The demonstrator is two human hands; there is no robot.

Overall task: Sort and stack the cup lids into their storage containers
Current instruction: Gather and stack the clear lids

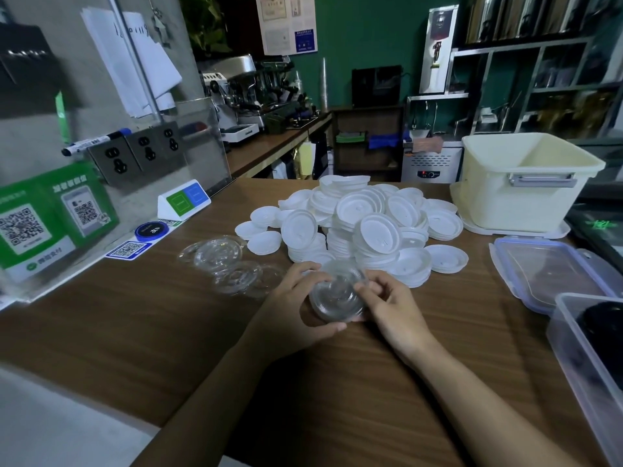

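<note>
Wood counter (135, 332) ran wide under everything; cream bin (519, 197) stood open-topped at the far right; white lids (367, 224) lay heaped mid-counter, just left of it; clear lids (219, 254) sprawled loose beside the heap's left; nearest, a clear stack (337, 294) sat between both hands, left hand (293, 308) curled round its near rim, right hand (391, 308) pinching its right edge.

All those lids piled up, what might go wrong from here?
The clear stack held between left hand and right hand looks slippery and could slide apart. The heaped white lids just behind might topple if nudged. The loose clear lids barely show against the table and may get missed.
</note>
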